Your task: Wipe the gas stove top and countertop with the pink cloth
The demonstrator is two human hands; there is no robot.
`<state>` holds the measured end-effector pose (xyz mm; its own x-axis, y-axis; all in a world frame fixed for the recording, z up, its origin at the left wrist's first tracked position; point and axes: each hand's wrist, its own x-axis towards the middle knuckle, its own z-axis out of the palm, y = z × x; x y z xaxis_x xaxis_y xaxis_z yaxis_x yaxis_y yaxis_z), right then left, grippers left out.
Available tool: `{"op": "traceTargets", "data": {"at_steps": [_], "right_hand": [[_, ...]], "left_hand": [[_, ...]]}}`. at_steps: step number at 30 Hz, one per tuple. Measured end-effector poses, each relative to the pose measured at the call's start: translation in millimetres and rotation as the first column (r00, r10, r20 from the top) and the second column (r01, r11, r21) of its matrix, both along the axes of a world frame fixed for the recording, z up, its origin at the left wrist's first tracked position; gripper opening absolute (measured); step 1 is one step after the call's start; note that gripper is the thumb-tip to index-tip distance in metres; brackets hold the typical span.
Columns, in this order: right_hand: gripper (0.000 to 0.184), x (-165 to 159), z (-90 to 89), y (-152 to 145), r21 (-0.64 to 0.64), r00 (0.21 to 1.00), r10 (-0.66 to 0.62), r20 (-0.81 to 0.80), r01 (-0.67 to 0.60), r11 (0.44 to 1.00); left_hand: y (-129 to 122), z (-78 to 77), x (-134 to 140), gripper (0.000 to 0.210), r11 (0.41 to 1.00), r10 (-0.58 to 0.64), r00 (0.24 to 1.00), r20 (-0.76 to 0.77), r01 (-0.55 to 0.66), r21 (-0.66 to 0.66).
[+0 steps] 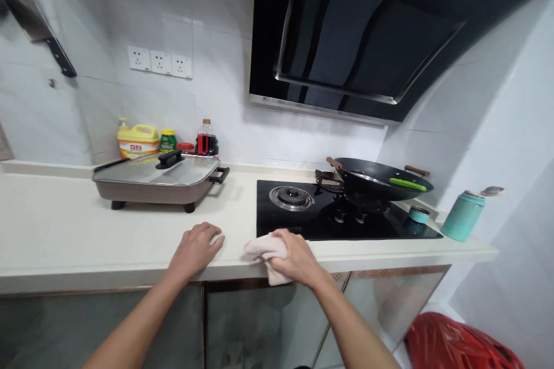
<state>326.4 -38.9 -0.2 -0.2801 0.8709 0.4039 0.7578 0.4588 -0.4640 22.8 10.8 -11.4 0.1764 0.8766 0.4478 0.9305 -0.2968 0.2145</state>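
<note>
My right hand is closed on a pale pink cloth, bunched at the countertop's front edge by the near left corner of the black gas stove. A fold of the cloth hangs down over the edge. To the left, my left hand rests over the white countertop with its fingers loosely bent and apart, holding nothing. An electric pan with a glass lid stands behind that hand. The stove's left burner is bare, without a pot.
A black wok with a green-handled utensil sits on the right burner. Beside the stove are a teal canister and its small cup. Bottles, including a yellow jug, line the wall. The range hood overhangs the stove.
</note>
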Motion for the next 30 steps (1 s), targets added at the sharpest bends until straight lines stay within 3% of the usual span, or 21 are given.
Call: {"op": "traceTargets", "data": {"at_steps": [3,6,10,13,16,22,25,28,30], "right_hand": [[0.05,47,-0.2,2,-0.073,0.978,-0.138,-0.157,0.128,0.989],[0.046,105,-1.6,10,-0.052,0.935,-0.281,-0.216,0.276,0.96],[0.048,172,-9.3,21,0.042,0.849,-0.528,0.032,0.526,0.849],[0.049,181,-16.6,24,0.064,0.774,-0.605,0.184,0.605,0.793],[0.047,141,-18.0,22,0.099,0.787,-0.565,0.247,0.559,0.823],[0.039,-5,-9.7,18,0.154,0.925,-0.312,0.219,0.283,0.947],[0.041,-68,-7.6,13,0.15,0.966,-0.14,0.217,0.109,0.983],[0.043,-106,-8.1,10,0.144,0.977,-0.021,0.21,-0.009,0.99],[0.046,-112,-8.7,9,0.14,0.979,0.047,0.196,-0.076,0.987]], "left_hand": [[0,-0.9,1,0.038,1.0,-0.001,1.0,0.02,0.001,0.0],[-3,-0.9,3,0.036,1.0,0.012,0.999,0.03,-0.012,0.01],[-7,0.7,6,0.035,1.0,0.008,1.0,0.019,-0.008,0.006],[-9,1.4,8,0.037,1.0,0.0,0.999,0.04,0.0,0.001],[-10,1.8,9,0.04,1.0,-0.015,0.997,0.082,0.015,-0.006],[-7,7.4,3,0.047,0.996,-0.016,0.966,0.257,0.04,-0.085],[-2,10.2,-4,0.051,0.989,0.031,0.935,0.353,0.023,-0.148],[5,10.5,-11,0.056,0.981,0.046,0.888,0.457,0.045,-0.186],[8,10.2,-14,0.062,0.979,0.027,0.855,0.518,0.083,-0.188]]}}
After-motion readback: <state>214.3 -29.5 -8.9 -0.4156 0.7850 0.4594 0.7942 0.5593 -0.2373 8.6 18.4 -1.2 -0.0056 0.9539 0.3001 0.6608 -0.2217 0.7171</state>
